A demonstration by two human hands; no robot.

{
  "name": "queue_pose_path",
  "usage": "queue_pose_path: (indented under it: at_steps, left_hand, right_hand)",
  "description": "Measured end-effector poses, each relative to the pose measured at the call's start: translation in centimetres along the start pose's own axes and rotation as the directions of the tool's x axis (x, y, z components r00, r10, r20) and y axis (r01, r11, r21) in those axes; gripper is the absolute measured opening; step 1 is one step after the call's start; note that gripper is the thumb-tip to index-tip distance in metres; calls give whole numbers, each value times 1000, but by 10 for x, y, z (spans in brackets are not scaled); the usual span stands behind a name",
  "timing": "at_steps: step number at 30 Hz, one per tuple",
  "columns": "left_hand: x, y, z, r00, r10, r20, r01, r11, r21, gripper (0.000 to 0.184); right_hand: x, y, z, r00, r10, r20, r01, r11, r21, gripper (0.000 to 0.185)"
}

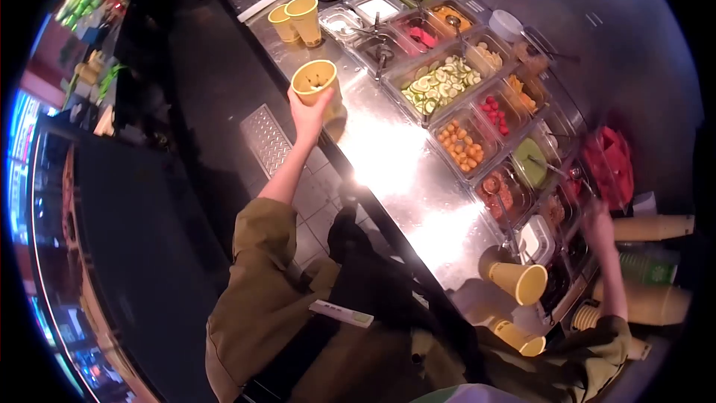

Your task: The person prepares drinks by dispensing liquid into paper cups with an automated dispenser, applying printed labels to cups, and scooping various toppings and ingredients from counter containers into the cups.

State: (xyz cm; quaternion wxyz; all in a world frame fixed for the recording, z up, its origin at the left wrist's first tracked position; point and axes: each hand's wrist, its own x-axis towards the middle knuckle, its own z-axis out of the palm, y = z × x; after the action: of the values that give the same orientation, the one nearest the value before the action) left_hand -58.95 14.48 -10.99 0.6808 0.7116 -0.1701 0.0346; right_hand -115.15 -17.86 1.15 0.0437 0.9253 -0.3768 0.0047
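My left hand (309, 110) is wrapped round a yellow paper cup (314, 78), held upright over the front edge of the steel counter. A little dark and pale food shows inside the cup. On the far right, my right hand (597, 220) reaches over the back containers. Its fingers are smeared by motion, so I cannot see whether they grip anything. Close to it are a spoon in a red filling (574, 172) and a clear container of bright red food (608, 168). A tub of green sauce (530, 164) with a spoon stands just left of that hand.
Two yellow cups (303, 21) stand at the counter's far left. More yellow cups (518, 282) lie tilted near my body. Clear tubs hold sliced cucumber (441, 83), orange balls (460, 145) and red pieces (494, 114). Stacked paper bowls (641, 302) are at right.
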Motion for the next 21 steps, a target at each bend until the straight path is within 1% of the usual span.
queue_pose_path:
  at_steps: [1,2,3,4,5,6,8,9,10,12,13,14,15,16,17,18,19,20,21]
  left_hand:
    - [22,-18,3,999,15,-30,-11,991,133,71]
    - [40,-35,7,1000,18,-21,-15,991,131,72]
    - [61,-47,13,1000,28,-12,-26,991,128,73]
    - [75,-57,19,1000,24,-10,-23,992,125,74]
    - [84,-58,24,999,38,-10,-37,993,114,73]
    - [93,-64,30,998,61,9,-62,995,77,71]
    - [106,-77,41,993,106,43,-106,994,7,65]
    - [110,-66,32,950,194,244,-240,955,175,53]
    - [112,-60,35,961,76,266,-86,996,26,71]
    - [121,-75,48,980,-10,197,-5,997,77,75]
    - [124,-79,49,978,59,198,-62,998,5,83]
    - [117,-70,44,972,-17,233,14,1000,16,83]
    - [110,-53,40,967,-81,242,79,997,21,84]
    - [108,-57,37,974,-101,204,86,993,81,86]
    - [107,-63,34,979,-120,166,97,985,140,88]
    - [105,-68,31,982,-139,128,113,974,198,91]
    - [92,-91,19,989,-76,125,58,988,143,85]
    - [74,-108,11,987,-116,109,110,992,56,79]
    - [59,-111,11,993,-71,99,85,986,-144,75]
  right_hand:
    - [18,-23,-27,998,-29,-61,30,999,19,37]
    - [35,-53,-51,990,-48,-130,54,998,38,36]
    - [51,-89,-72,987,-24,-158,59,973,221,34]
    - [64,-129,-93,984,-4,-178,74,919,388,33]
    - [74,-177,-113,989,37,-145,50,829,557,35]
    - [84,-229,-132,991,76,-112,26,706,708,37]
    - [98,-316,-166,983,-60,-172,174,580,796,44]
    - [110,-349,-175,941,-164,-296,337,509,792,52]
    - [116,-374,-180,896,-191,-401,442,465,767,52]
    - [125,-395,-178,802,-91,-591,567,428,704,51]
    - [128,-400,-175,740,-7,-672,608,435,664,50]
    - [132,-399,-169,666,102,-739,632,450,632,50]
    - [137,-395,-167,604,176,-777,641,473,605,49]
    - [138,-388,-165,548,258,-796,633,495,596,49]
    - [138,-378,-164,522,325,-789,602,515,611,48]
    - [139,-367,-164,532,362,-766,562,525,639,48]
    - [140,-358,-163,552,388,-738,523,529,669,48]
    - [137,-348,-162,569,415,-709,488,523,698,47]
    - [130,-343,-160,575,432,-694,469,521,713,47]
